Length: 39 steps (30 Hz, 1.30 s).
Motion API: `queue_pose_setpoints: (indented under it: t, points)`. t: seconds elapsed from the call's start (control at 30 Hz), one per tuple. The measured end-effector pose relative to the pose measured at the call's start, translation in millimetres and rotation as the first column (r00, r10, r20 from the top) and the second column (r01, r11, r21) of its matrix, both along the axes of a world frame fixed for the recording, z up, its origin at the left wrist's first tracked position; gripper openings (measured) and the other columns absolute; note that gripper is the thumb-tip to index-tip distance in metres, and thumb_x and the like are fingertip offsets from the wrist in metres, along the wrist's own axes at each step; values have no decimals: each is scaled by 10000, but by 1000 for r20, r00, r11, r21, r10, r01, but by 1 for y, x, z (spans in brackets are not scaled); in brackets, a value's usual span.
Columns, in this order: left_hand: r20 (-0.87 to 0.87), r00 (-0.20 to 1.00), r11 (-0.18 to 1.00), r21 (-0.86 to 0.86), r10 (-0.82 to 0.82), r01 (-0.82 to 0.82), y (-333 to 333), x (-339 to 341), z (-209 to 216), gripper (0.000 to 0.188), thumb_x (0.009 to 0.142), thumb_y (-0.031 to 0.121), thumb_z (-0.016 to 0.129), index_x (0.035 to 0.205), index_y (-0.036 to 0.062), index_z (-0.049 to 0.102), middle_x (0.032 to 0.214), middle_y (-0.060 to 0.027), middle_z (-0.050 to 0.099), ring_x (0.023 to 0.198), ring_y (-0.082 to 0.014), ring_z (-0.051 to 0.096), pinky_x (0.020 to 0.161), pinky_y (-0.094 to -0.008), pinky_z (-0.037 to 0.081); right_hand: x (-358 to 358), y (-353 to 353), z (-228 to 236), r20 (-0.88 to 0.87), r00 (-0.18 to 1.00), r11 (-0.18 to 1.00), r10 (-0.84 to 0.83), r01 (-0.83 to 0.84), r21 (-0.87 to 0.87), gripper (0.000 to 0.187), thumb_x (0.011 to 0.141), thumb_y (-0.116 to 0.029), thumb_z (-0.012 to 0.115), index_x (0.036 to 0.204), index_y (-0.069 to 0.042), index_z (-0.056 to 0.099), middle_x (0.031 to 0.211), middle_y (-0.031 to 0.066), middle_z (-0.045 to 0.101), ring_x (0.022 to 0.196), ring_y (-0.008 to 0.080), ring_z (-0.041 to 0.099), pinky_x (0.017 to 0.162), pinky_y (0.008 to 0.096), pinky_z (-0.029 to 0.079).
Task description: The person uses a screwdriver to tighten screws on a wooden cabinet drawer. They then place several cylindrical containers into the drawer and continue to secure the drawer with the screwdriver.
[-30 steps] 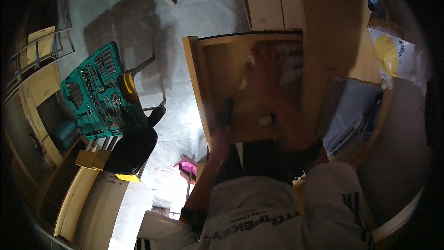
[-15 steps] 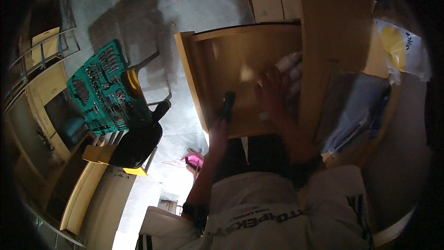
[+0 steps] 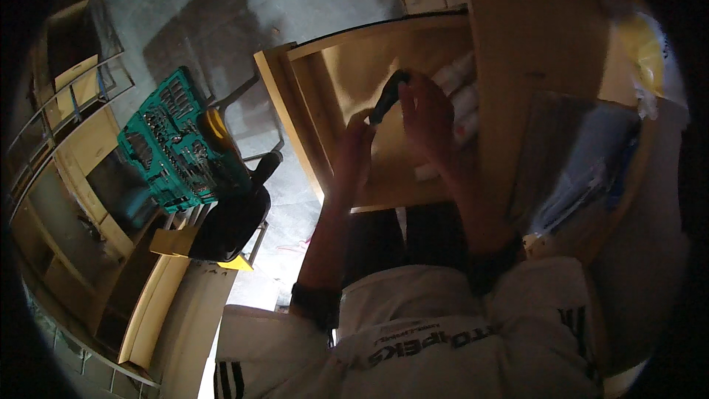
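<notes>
A dark green and black stick-shaped hand tool, bent along its length, is held over an open wooden drawer. My left hand is closed round its near end. My right hand has its fingers at the far end, gripping it there. The tool's exact kind is too dark to make out. Several white cylindrical things lie along the drawer's right side, just beyond my right hand and partly hidden by it. A bright patch lights the drawer's floor behind the tool.
A green tool case with sockets and wrenches lies open at left, beside a black and yellow object. Wooden furniture parts stand at the lower left. A tall wooden panel and plastic-wrapped material flank the right.
My right hand has left the white cylindrical things and come onto the tool's far end. My left hand has raised the tool farther into the drawer. The view has shifted slightly.
</notes>
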<state>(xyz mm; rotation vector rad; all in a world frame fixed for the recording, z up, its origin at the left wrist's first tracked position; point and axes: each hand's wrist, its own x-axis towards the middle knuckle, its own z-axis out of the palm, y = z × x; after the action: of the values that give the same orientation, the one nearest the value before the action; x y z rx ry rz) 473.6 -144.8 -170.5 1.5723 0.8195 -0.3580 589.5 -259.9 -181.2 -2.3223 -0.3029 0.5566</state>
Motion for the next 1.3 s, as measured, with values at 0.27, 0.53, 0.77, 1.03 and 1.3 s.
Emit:
queue_pose_setpoints:
  t: [0.27,0.53,0.77,1.03,1.3]
  points:
    - [116,969,591,806,-219,37,-1,20,-14,330,857,114,522,1186,109,544,1050,-166,524,1021,-341,484,864,-473,380,36,14,-40,-498,825,864,-267,434,257,268,872,-264,570,961,-11,561,745,80,576,697,197,579,621,360,481]
    - [-128,829,789,-258,544,-557,-34,-10,-13,325,906,167,497,1193,15,475,1221,-167,492,1059,-287,528,878,-398,431,29,26,-52,-198,930,951,-309,305,-50,257,875,-252,531,991,-24,560,944,201,609,876,352,596,794,425,462]
    - [-20,830,762,-383,557,-521,-19,2,-52,329,971,242,384,1191,15,476,1206,-162,525,1103,-270,525,931,-381,437,7,-4,-47,202,978,982,57,-19,-189,280,846,-231,553,1018,-10,535,951,235,584,887,377,581,779,435,461]
    - [123,991,867,498,-56,-12,-7,-4,-69,303,952,195,469,1179,-6,479,1151,-141,563,1046,-241,562,910,-341,474,1,-2,-32,-185,958,975,-219,222,-2,237,874,-233,526,861,-12,609,843,182,619,815,365,590,724,436,468]
    - [-63,997,867,494,-37,63,5,7,-35,341,946,202,496,1211,-6,447,1157,-137,543,1059,-240,557,939,-319,443,9,5,-24,-109,992,958,-66,33,-286,328,919,-296,427,848,-41,621,865,183,633,816,378,599,737,464,473]
